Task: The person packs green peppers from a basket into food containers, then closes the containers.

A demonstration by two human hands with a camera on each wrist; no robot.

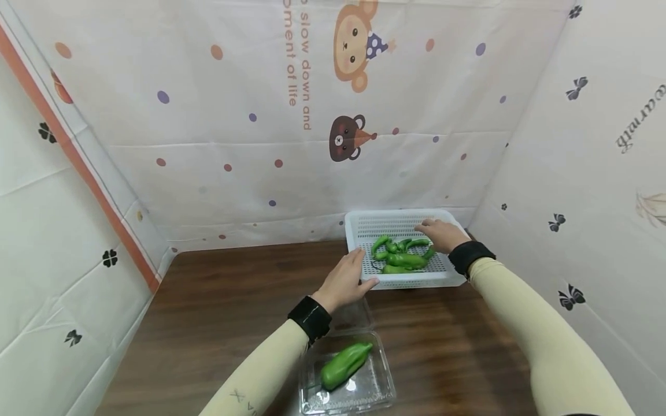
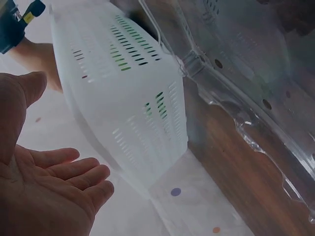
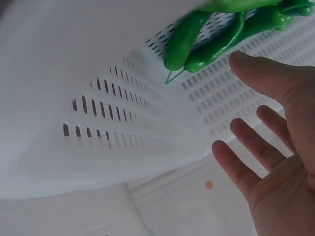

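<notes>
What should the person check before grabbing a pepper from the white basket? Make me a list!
1. Right hand free to grab: ok, fingers straight, holding nothing, over the white basket.
2. Left hand free: ok, open at the basket's near left corner; whether it touches the rim, cannot tell.
3. Peppers within reach: ok, a green pile in the basket right beside the right hand.
4. Clear tray ready: ok, it lies open on the table with one big pepper and room left.
5. Basket sitting steady: cannot tell.
</notes>
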